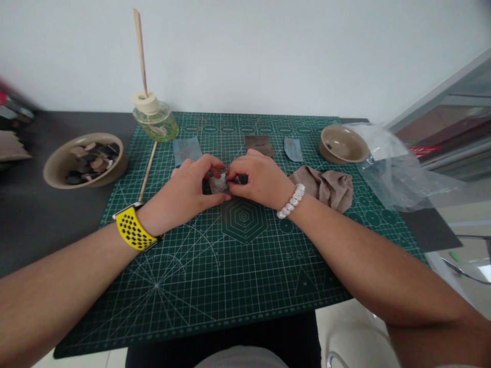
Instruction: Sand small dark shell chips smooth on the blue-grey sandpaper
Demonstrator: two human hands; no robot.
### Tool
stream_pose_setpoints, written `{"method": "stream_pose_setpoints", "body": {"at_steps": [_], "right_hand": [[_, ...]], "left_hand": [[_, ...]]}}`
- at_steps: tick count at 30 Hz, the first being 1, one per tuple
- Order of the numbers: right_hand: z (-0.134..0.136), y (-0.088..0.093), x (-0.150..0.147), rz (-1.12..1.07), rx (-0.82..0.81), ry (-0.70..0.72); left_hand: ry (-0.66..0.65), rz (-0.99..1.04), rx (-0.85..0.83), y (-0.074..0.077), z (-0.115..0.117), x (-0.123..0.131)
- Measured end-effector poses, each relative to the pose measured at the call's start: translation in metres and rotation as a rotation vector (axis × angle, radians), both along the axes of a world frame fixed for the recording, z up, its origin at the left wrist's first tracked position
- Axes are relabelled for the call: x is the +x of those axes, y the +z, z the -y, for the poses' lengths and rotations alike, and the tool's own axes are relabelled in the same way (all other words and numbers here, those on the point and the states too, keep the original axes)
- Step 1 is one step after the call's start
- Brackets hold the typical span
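Note:
My left hand curves around a small dark sheet that looks like sandpaper, with pale dust on it. Its thumb presses near the sheet's lower edge and its fingers rest by the upper edge, pinning it to the green cutting mat. Over the same sheet, my right hand pinches something small, mostly hidden by the fingertips. Behind the hands lie a blue-grey sheet, a brown sheet and a smaller blue-grey sheet. A crumpled brown cloth lies beside my right wrist.
On the left stands a tan bowl of brown and black pieces. A glass reed diffuser is at the back left, with a thin stick before it. At the back right are another tan bowl and a clear plastic bag.

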State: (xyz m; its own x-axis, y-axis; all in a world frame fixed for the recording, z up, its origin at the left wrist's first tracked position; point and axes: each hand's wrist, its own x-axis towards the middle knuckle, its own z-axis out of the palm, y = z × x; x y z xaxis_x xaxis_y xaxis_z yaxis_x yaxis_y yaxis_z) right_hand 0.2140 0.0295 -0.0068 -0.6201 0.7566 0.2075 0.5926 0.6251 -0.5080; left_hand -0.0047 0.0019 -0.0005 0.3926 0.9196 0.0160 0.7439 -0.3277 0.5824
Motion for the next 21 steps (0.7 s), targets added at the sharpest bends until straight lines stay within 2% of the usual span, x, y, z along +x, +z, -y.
{"method": "stream_pose_setpoints", "body": {"at_steps": [4, 12, 21], "right_hand": [[0.0013, 0.0006, -0.0017, -0.017, -0.018, -0.009], [0.002, 0.0022, 0.0001, -0.03, -0.026, 0.064], [-0.0012, -0.0001, 0.004, -0.038, -0.031, 0.016]], "left_hand": [[0.002, -0.017, 0.003, 0.0005, 0.0008, 0.0006], [-0.002, -0.01, 0.004, -0.0005, -0.0002, -0.0006], [0.018, -0.006, -0.003, -0.0004, 0.0, 0.0003]]}}
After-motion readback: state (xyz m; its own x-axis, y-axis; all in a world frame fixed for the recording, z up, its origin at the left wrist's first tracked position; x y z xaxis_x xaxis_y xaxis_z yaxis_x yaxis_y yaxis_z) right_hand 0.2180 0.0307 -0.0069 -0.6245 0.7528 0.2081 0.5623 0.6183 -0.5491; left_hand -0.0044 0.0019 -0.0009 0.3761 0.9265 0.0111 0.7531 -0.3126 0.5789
